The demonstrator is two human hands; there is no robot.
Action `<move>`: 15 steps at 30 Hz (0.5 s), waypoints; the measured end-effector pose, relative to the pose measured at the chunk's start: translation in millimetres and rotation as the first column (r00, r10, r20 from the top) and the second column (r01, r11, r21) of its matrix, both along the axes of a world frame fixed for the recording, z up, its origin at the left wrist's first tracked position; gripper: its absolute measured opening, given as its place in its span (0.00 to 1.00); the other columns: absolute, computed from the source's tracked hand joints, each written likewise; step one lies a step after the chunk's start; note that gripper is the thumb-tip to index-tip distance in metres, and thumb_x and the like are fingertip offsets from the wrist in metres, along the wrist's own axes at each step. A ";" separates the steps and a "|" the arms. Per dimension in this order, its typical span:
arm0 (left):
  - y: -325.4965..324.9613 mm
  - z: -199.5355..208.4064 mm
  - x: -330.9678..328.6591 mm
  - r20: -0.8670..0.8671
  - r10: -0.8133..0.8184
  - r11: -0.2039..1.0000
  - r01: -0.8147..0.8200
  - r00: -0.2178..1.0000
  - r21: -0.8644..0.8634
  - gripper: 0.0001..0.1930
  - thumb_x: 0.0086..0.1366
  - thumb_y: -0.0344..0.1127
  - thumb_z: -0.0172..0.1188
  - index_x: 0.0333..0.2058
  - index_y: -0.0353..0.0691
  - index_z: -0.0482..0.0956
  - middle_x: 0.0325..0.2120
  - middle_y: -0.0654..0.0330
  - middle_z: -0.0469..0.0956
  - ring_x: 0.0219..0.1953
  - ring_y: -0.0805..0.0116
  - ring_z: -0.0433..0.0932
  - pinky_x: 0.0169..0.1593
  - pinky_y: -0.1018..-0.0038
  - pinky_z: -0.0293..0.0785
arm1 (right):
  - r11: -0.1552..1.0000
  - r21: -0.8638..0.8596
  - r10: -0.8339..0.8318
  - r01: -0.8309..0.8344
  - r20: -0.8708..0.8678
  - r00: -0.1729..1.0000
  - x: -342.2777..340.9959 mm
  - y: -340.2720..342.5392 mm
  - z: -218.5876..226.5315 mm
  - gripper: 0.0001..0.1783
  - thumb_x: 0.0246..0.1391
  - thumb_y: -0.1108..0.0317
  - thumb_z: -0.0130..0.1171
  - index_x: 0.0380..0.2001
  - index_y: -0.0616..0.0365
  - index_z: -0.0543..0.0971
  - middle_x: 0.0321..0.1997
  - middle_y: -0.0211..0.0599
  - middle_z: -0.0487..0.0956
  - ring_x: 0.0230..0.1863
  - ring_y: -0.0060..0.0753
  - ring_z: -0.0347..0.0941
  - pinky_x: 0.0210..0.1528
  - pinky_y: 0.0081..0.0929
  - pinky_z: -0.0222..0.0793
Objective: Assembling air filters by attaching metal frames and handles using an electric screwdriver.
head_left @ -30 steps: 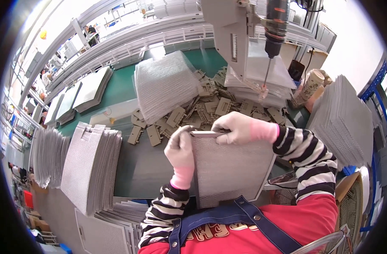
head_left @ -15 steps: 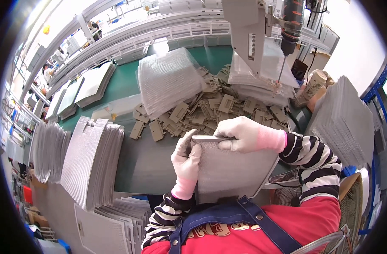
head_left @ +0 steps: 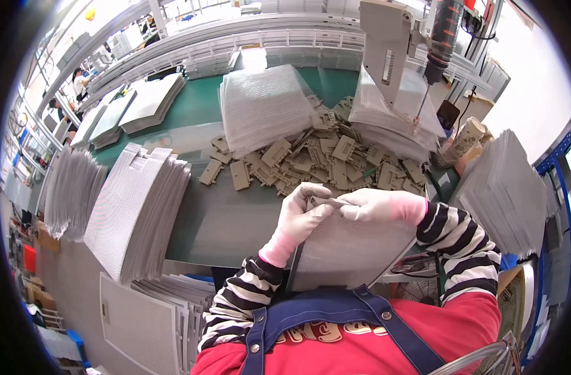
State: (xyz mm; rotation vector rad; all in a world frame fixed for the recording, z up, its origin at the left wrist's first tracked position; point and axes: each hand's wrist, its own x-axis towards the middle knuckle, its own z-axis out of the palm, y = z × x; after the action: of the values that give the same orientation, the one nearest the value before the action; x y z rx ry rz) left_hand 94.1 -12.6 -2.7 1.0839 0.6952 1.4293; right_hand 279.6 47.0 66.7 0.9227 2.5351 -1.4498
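A flat grey mesh panel (head_left: 354, 253) with a thin frame leans toward my body at the near edge of the table. My left hand (head_left: 301, 215), in a white glove with a pink cuff, is closed on its upper left corner, fingers bent over the edge. Also gloved, my right hand (head_left: 379, 205) pinches the same upper edge a little further right, its fingertips close to those of the left. A small strip of the edge shows between the hands; what else the fingers may hold is hidden. Beyond them lies a heap of beige plastic parts (head_left: 345, 150).
Bubble-wrap sheets (head_left: 267, 109) lie behind the heap. A powered screwdriver (head_left: 445, 47) hangs at the upper right beside a grey bracket (head_left: 385, 47). Stacks of mesh panels stand at the left (head_left: 132, 206) and right (head_left: 504, 194). More panels (head_left: 138, 322) lean below the table.
My left hand has curled over the panel's corner and come closer to the right hand. The view has shifted a little, so the table appears moved right.
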 end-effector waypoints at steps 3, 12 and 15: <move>-11.9 -17.1 -5.9 -0.046 0.045 0.980 -0.035 0.998 0.198 0.11 0.54 0.23 0.62 0.37 0.35 0.74 0.35 0.64 0.72 0.37 0.78 0.72 0.42 0.80 0.71 | 0.913 0.401 0.037 -0.066 0.079 0.996 -4.2 -30.3 11.3 0.17 0.55 0.55 0.47 0.33 0.61 0.71 0.26 0.52 0.75 0.31 0.52 0.73 0.36 0.41 0.66; -57.3 -4.6 -11.9 -0.437 0.643 0.763 -0.480 0.628 0.434 0.14 0.47 0.22 0.60 0.37 0.31 0.78 0.30 0.52 0.78 0.34 0.63 0.78 0.41 0.73 0.73 | 0.878 0.479 0.117 0.025 -0.264 0.957 4.8 -24.7 39.5 0.14 0.50 0.60 0.57 0.30 0.62 0.73 0.22 0.47 0.74 0.24 0.41 0.72 0.29 0.32 0.66; -42.0 111.4 -40.5 -0.421 0.902 0.432 -0.218 0.100 0.875 0.23 0.51 0.39 0.64 0.45 0.36 0.75 0.28 0.57 0.75 0.32 0.63 0.73 0.36 0.68 0.67 | 0.895 0.193 -0.180 0.403 -0.670 0.720 -15.3 -41.8 66.1 0.17 0.50 0.60 0.58 0.35 0.65 0.75 0.23 0.36 0.75 0.26 0.20 0.70 0.30 0.22 0.68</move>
State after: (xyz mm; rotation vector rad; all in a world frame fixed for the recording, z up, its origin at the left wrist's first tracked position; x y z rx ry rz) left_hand 53.5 -54.6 108.7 2.4562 1.7522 1.7883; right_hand 264.4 5.2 132.8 1.0631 3.3462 -1.6922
